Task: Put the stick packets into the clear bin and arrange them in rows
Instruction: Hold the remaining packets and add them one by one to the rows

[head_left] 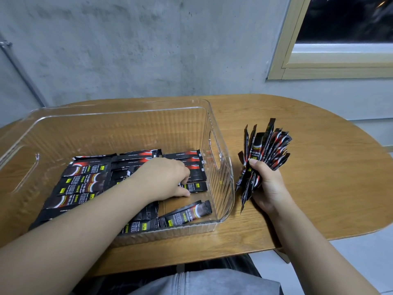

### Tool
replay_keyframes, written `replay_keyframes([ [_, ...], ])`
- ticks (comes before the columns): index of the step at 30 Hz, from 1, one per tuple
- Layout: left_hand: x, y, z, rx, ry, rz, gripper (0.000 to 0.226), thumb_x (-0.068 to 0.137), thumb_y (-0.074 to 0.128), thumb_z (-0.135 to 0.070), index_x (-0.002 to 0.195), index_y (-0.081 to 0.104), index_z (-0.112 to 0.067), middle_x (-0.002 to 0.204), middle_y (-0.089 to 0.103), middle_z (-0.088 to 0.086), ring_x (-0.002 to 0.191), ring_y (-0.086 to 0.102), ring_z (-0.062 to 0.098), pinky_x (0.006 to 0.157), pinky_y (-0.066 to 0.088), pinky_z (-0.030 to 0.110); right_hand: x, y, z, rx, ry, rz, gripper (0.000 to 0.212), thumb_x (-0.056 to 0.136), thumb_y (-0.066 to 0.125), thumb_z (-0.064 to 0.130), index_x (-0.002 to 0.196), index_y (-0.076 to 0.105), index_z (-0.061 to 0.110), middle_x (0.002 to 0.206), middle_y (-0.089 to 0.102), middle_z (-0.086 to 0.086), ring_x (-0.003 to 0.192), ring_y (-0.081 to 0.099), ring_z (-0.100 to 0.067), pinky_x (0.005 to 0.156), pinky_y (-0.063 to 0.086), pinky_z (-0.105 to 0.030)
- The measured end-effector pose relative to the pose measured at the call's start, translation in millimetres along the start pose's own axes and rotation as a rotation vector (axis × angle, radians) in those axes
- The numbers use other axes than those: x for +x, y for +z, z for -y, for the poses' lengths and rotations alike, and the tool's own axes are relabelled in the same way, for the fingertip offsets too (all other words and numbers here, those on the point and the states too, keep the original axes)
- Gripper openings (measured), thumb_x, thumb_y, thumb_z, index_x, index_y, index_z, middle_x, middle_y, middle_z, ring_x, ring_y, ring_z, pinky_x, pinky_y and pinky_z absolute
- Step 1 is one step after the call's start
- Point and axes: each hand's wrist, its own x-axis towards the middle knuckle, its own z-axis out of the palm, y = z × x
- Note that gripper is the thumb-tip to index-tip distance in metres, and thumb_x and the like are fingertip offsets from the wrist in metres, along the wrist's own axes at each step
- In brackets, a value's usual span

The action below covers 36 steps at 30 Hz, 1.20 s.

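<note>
Packets (85, 182) in bin (219, 133) under left hand (165, 179), bundle (263, 154) gripped in right hand (268, 184)

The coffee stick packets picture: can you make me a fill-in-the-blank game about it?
1. The right hand grips a bunch of packets held outside the ____ bin.
2. The left hand reaches ____ the bin, onto the packets lying there.
3. The bin stands on a ____ table.
4. The window is on the ____ side of the picture.

Missing words: clear; into; wooden; right
</note>
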Motion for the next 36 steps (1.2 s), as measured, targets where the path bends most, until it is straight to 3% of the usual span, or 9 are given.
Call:
replay_keyframes([
  [3, -4, -4, 2, -0.098, -0.025, 0.001, 0.032, 0.083, 0.056, -0.058, 0.096, 0.056, -0.029, 0.102, 0.057, -0.013, 0.092, 0.055, 0.011, 0.068, 0.039, 0.028, -1, 0, 0, 0.001, 0.005, -0.001, 0.011, 0.088, 0.055, 0.0, 0.09, 0.06, 0.009, 0.073, 0.064, -0.004, 0.067, 0.062, -0.017, 0.071, 0.051, -0.036],
  [6, -11, -13, 0, -0.291, -0.055, 0.13, 0.031, 0.075, 0.066, -0.059, 0.086, 0.062, -0.03, 0.091, 0.062, -0.013, 0.08, 0.054, 0.005, 0.067, 0.045, 0.027, 0, -1, 1, 0.001, 0.004, 0.006, 0.011, 0.088, 0.055, 0.001, 0.092, 0.06, 0.01, 0.073, 0.064, -0.003, 0.066, 0.062, -0.016, 0.071, 0.052, -0.037],
  [11, -15, -14, -22, -0.141, -0.022, 0.298, 0.036, 0.074, 0.07, -0.053, 0.096, 0.06, -0.027, 0.084, 0.057, -0.008, 0.077, 0.051, 0.014, 0.06, 0.037, 0.027, -1, 0, 0, 0.0, 0.002, 0.005, 0.012, 0.088, 0.056, 0.002, 0.096, 0.06, 0.009, 0.078, 0.064, -0.005, 0.071, 0.062, -0.018, 0.076, 0.051, -0.039],
  [15, -10, -14, -27, -0.149, -0.032, 0.259, 0.036, 0.076, 0.069, -0.052, 0.097, 0.054, -0.028, 0.076, 0.043, -0.012, 0.08, 0.05, 0.016, 0.062, 0.037, 0.028, -2, 1, 0, -0.001, -0.003, 0.011, 0.011, 0.089, 0.054, 0.001, 0.092, 0.06, 0.01, 0.075, 0.062, -0.004, 0.069, 0.06, -0.018, 0.074, 0.05, -0.038],
  [21, -6, -12, -24, -0.129, -0.062, 0.152, 0.029, 0.082, 0.066, -0.044, 0.103, 0.054, -0.028, 0.101, 0.057, -0.008, 0.087, 0.054, 0.016, 0.066, 0.039, 0.029, 0, 0, -1, 0.009, -0.007, 0.001, 0.011, 0.088, 0.055, 0.001, 0.094, 0.059, 0.01, 0.074, 0.064, -0.002, 0.068, 0.062, -0.016, 0.07, 0.053, -0.036],
  [26, -6, -7, -21, -0.121, -0.048, 0.051, 0.024, 0.086, 0.062, -0.039, 0.106, 0.053, -0.029, 0.109, 0.054, -0.011, 0.087, 0.05, 0.014, 0.068, 0.038, 0.028, 1, -2, -1, 0.011, -0.005, 0.006, 0.01, 0.088, 0.055, 0.001, 0.093, 0.058, 0.009, 0.073, 0.063, -0.002, 0.067, 0.062, -0.015, 0.072, 0.052, -0.036],
  [30, -9, -5, -18, -0.183, -0.057, 0.033, 0.013, 0.088, 0.059, -0.042, 0.088, 0.052, -0.031, 0.098, 0.059, -0.01, 0.087, 0.052, 0.014, 0.067, 0.038, 0.028, 1, -2, -1, -0.005, -0.01, 0.008, 0.01, 0.088, 0.055, 0.002, 0.093, 0.058, 0.01, 0.076, 0.062, -0.003, 0.069, 0.061, -0.016, 0.074, 0.051, -0.038],
  [34, -13, -16, -10, -0.373, -0.112, 0.037, 0.011, 0.09, 0.058, -0.042, 0.091, 0.061, -0.031, 0.072, 0.05, -0.014, 0.067, 0.046, 0.002, 0.056, 0.033, 0.023, 2, -4, -3, -0.013, -0.004, 0.002, 0.01, 0.088, 0.056, 0.003, 0.095, 0.058, 0.01, 0.076, 0.063, -0.002, 0.07, 0.062, -0.016, 0.073, 0.053, -0.038],
  [36, -14, -19, -8, -0.409, -0.098, 0.069, 0.013, 0.092, 0.056, -0.039, 0.096, 0.064, -0.03, 0.069, 0.048, -0.017, 0.06, 0.044, -0.001, 0.053, 0.03, 0.018, 1, -4, -3, -0.013, -0.005, 0.001, 0.01, 0.088, 0.056, 0.003, 0.095, 0.058, 0.01, 0.077, 0.063, -0.003, 0.071, 0.062, -0.017, 0.074, 0.052, -0.039],
])
